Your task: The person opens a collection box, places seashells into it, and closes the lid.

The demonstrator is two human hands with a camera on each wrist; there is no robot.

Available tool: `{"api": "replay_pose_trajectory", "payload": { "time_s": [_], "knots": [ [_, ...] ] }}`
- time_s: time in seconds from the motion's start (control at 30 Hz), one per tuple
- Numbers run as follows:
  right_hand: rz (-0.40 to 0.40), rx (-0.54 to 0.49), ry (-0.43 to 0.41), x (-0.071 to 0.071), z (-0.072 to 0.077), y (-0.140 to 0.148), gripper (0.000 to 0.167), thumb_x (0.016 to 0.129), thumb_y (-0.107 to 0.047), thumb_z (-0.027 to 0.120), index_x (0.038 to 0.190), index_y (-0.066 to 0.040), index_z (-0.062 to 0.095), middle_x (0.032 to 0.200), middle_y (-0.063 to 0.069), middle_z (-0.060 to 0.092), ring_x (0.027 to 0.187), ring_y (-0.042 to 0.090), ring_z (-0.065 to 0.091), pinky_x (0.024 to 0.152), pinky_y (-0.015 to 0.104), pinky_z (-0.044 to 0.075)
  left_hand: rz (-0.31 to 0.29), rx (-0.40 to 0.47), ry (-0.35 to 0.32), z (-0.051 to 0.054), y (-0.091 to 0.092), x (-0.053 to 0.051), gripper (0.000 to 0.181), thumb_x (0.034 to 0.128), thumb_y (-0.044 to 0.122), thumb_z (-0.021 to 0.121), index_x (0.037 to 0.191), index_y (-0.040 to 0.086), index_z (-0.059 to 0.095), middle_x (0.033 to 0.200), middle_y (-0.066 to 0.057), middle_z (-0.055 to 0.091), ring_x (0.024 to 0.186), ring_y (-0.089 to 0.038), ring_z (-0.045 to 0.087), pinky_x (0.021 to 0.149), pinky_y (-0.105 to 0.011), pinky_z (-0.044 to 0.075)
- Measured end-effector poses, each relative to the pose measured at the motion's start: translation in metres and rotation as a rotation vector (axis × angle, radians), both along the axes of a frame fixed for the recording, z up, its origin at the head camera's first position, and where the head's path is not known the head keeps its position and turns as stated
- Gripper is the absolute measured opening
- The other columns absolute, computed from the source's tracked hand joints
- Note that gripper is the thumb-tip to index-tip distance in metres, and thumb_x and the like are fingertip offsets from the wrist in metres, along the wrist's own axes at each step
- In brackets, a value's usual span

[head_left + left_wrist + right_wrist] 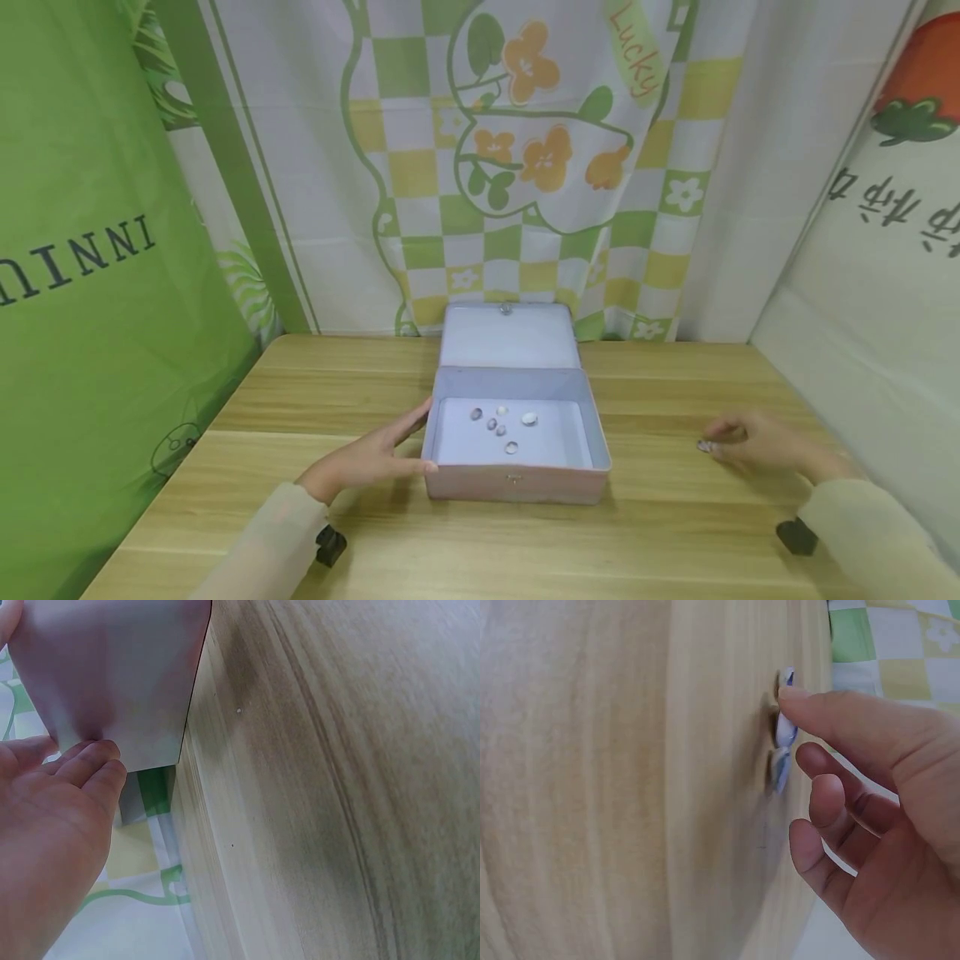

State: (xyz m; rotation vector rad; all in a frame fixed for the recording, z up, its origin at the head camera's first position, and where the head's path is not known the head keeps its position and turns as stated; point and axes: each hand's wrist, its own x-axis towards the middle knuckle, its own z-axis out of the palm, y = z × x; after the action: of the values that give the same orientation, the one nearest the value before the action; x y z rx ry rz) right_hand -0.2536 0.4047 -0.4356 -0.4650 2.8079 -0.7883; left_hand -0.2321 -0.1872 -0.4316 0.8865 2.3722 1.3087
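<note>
A pale pinkish metal box (516, 487) stands with its lid (510, 337) raised at the back; several small shiny stones (529, 418) lie scattered inside. My left hand (363, 461) touches the box's left side, thumb near the front corner, fingers extended along the wall; the left wrist view shows these fingers (97, 761) against the box (120, 682). Off to the right, my right hand (765, 447) is at a small cluster of stones (705, 446) on the table. In the right wrist view one fingertip of that hand (885, 817) touches the stones (786, 731), the other visible fingers loosely bent.
The wooden table (660, 533) reaches back to a patterned curtain (405, 192) just behind the box. Green cloth (90, 350) hangs at the left, white cloth (862, 333) at the right. A dark strap piece (331, 546) is at the left wrist, another (797, 536) at the right.
</note>
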Motion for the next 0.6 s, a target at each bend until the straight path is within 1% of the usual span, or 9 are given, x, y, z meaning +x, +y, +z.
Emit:
{"api": "replay_pose_trajectory", "payload": {
  "time_s": [0.1, 0.27, 0.33, 0.43, 0.6],
  "knots": [
    [0.014, -0.022, -0.006, 0.0013, -0.0010, 0.0007, 0.028, 0.089, -0.020, 0.076, 0.110, -0.003, 0.070, 0.105, 0.009, 0.070, 0.096, 0.029, 0.064, 0.081, 0.046, 0.054, -0.005, 0.011, 0.005, 0.0002, 0.0003, 0.0003, 0.100, 0.0931, 0.030, 0.074, 0.162, 0.017, 0.003, 0.167, -0.011, 0.007, 0.150, -0.028, 0.016, 0.119, -0.050, 0.017],
    [0.041, -0.049, -0.018, 0.0026, -0.0020, 0.0010, 0.026, 0.090, -0.015, 0.074, 0.111, 0.000, 0.069, 0.106, 0.010, 0.070, 0.097, 0.030, 0.065, 0.078, 0.033, 0.052, -0.007, 0.010, 0.013, -0.0005, 0.0003, 0.0001, 0.101, 0.0930, 0.029, 0.074, 0.162, 0.012, 0.003, 0.167, -0.013, 0.007, 0.150, -0.030, 0.016, 0.119, -0.050, 0.016],
    [0.040, -0.056, -0.025, 0.0026, -0.0023, 0.0011, 0.027, 0.090, -0.015, 0.074, 0.111, 0.001, 0.068, 0.106, 0.010, 0.069, 0.097, 0.030, 0.065, 0.077, 0.030, 0.052, -0.005, 0.010, 0.014, -0.0008, 0.0003, 0.0000, 0.101, 0.0930, 0.030, 0.074, 0.162, 0.011, 0.003, 0.167, -0.013, 0.007, 0.150, -0.031, 0.016, 0.119, -0.051, 0.016],
    [0.039, -0.058, -0.027, 0.0017, -0.0034, 0.0018, 0.027, 0.090, -0.015, 0.075, 0.111, 0.001, 0.068, 0.105, 0.010, 0.069, 0.096, 0.030, 0.065, 0.076, 0.030, 0.052, -0.003, 0.007, 0.012, -0.0008, 0.0002, 0.0001, 0.101, 0.0932, 0.030, 0.074, 0.162, 0.011, 0.002, 0.166, -0.014, 0.007, 0.150, -0.031, 0.016, 0.118, -0.052, 0.016],
    [0.058, -0.044, 0.005, -0.0011, -0.0066, 0.0036, 0.027, 0.089, -0.016, 0.076, 0.110, 0.000, 0.070, 0.103, 0.007, 0.070, 0.095, 0.029, 0.066, 0.076, 0.029, 0.052, 0.004, 0.001, 0.000, -0.0004, -0.0002, 0.0006, 0.100, 0.0940, 0.031, 0.073, 0.162, 0.013, 0.002, 0.167, -0.012, 0.006, 0.150, -0.030, 0.015, 0.119, -0.052, 0.016]
  ]
}}
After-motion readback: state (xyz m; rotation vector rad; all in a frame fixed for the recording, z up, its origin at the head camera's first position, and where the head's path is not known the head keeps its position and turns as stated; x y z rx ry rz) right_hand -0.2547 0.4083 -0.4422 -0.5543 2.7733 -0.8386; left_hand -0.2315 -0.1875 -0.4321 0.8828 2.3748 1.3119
